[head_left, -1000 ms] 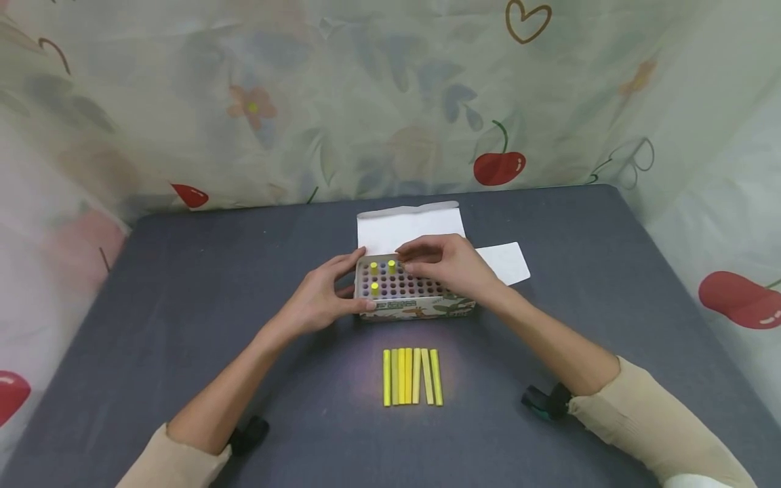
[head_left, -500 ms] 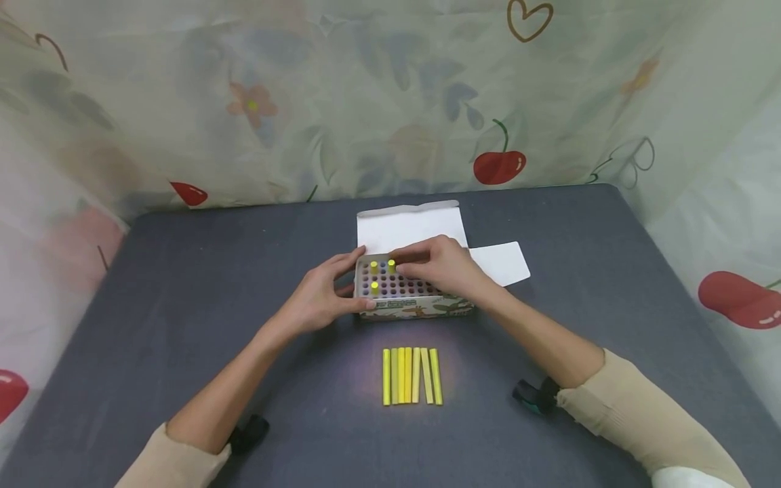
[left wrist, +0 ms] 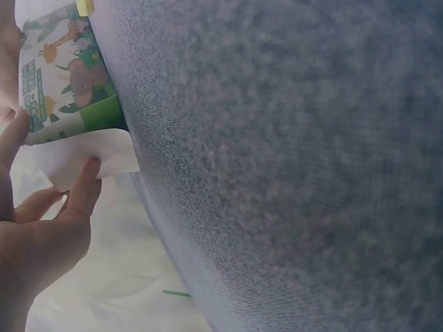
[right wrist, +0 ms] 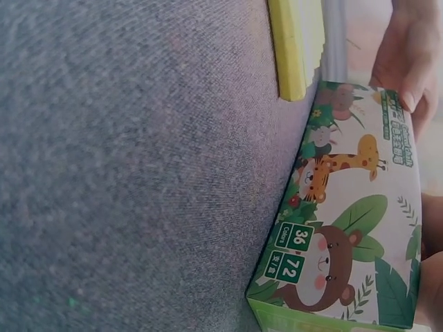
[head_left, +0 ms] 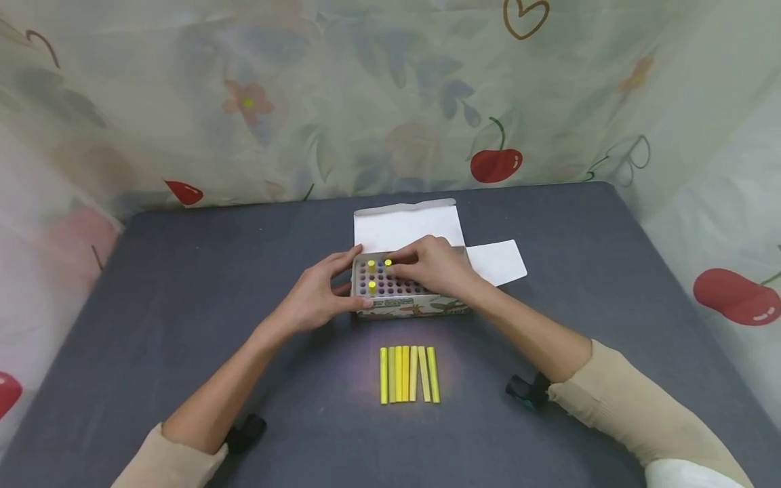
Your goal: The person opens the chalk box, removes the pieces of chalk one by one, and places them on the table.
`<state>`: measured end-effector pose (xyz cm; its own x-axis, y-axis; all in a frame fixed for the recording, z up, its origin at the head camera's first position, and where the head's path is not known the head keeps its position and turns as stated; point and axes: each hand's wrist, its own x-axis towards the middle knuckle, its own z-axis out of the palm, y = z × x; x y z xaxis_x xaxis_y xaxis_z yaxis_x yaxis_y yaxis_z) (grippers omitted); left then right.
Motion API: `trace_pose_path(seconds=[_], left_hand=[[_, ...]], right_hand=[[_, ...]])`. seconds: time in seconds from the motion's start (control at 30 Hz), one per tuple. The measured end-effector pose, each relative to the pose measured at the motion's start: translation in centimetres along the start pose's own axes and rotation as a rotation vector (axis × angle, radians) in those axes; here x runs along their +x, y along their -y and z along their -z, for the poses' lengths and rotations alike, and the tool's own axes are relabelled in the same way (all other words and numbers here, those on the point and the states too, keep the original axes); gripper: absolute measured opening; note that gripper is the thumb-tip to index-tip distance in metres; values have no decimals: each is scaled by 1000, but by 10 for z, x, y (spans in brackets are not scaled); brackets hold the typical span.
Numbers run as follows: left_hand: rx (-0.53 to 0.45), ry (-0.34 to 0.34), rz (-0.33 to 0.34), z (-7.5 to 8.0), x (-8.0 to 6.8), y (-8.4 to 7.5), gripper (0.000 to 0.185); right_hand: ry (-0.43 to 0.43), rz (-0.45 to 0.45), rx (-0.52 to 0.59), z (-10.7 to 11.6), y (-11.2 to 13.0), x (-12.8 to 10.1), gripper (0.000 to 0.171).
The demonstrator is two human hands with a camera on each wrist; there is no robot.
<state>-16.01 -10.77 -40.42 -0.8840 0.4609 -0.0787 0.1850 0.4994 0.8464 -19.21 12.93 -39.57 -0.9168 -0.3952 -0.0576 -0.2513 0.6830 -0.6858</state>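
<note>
A chalk box (head_left: 421, 308) printed with cartoon animals stands on the table, its top full of round holes. My left hand (head_left: 314, 298) grips its left end, thumb on the front and fingers behind. Over the box, my right hand (head_left: 436, 268) has thumb and finger at a yellow chalk stick (head_left: 388, 263) poking up from the back row, pinching it. Two other yellow sticks stand up at the left, a back one (head_left: 371, 266) and a front one (head_left: 372, 287). The right wrist view shows the box's printed front (right wrist: 332, 200); the right fingers' grip is hidden there.
Several yellow chalk sticks (head_left: 399, 374) lie side by side on the dark grey table (head_left: 293, 420), in front of the box. A white lid flap (head_left: 409, 227) is folded back behind it, and a white side flap (head_left: 497, 263) sticks out right. Patterned cloth (head_left: 366, 102) hangs behind.
My right hand has moved a little left over the box, its fingertips coming to the back-row yellow chalk stick. The left hand keeps its hold on the box.
</note>
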Motion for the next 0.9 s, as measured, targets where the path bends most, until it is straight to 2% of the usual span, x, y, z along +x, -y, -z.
trace_pose_path(seconds=[0.53,0.73,0.9], left_hand=[[13,-2,15,0,0,1,93],[6,-2,15,1,-1,0,94],[9,-6,10,1,0,0,93]], right_hand=[[-50,23,-109,-6,4,-2,23],[-84,40,-58,-8,6,-7,15],[-103,45,-22,-9,8,-9,15]])
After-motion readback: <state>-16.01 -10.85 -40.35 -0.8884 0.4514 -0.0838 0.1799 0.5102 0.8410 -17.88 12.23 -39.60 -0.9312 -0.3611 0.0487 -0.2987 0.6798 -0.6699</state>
